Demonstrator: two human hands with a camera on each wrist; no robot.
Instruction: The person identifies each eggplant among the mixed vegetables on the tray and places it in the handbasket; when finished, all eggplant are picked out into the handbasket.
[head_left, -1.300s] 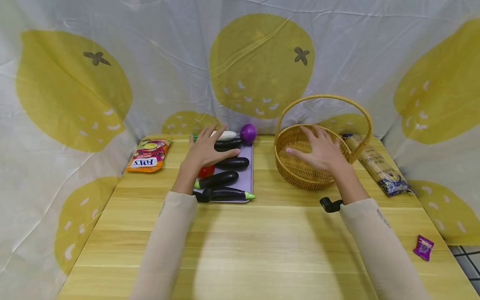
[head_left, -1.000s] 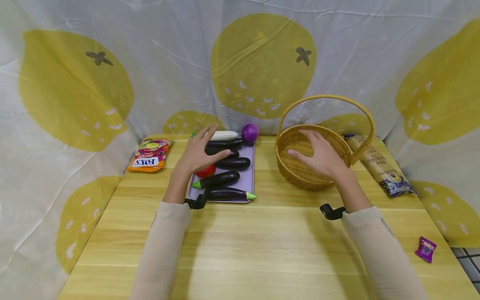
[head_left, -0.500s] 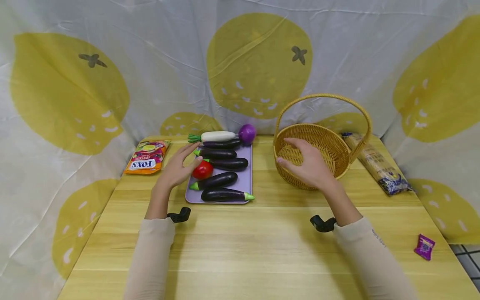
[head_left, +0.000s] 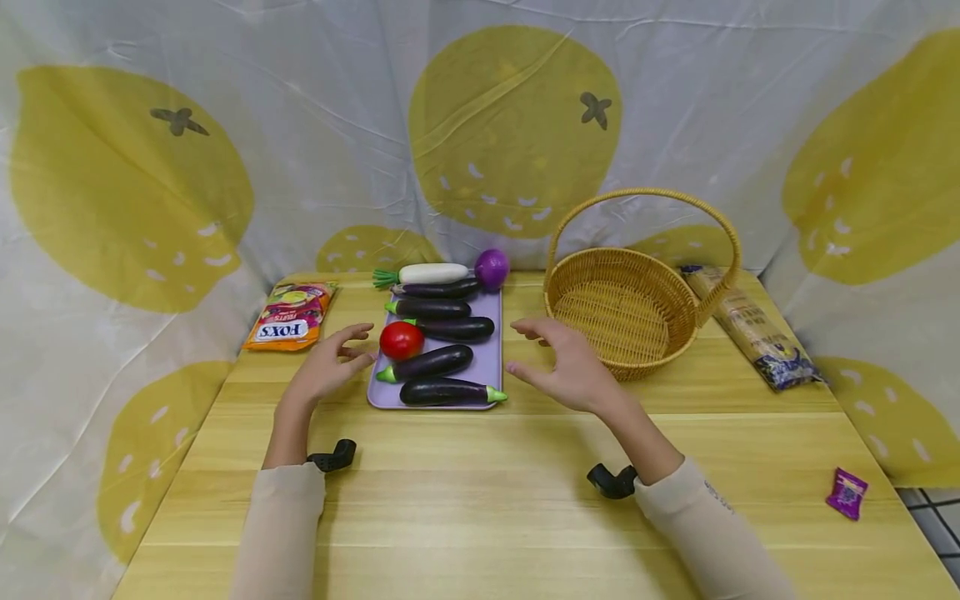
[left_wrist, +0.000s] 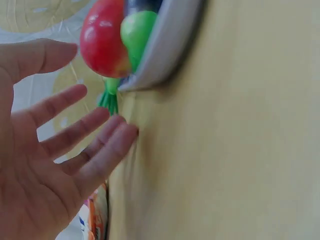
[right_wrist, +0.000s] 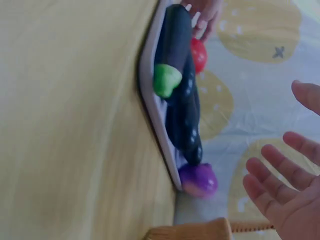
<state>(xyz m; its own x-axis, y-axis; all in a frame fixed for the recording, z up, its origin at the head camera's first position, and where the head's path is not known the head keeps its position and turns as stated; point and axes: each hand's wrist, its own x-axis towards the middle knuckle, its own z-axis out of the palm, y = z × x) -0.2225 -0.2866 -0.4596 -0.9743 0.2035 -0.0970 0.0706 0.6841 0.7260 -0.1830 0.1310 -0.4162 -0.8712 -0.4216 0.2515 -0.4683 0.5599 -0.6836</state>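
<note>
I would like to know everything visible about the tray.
The tray is pale purple and shallow, with rounded corners and a raised rim; it looks smooth, perhaps plastic. It lies flat on the wooden table, between the left hand and the right hand, and neither appears to touch it. Five eggplants and a tomato lie in it, covering much of its floor. Whether the radish at its far end touches it is unclear.

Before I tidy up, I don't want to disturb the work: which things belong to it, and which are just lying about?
Likely the job: tray, eggplants, tomato, radish, onion, perhaps basket.

Probably just lying about: candy bag, long packet, small packet.
</note>
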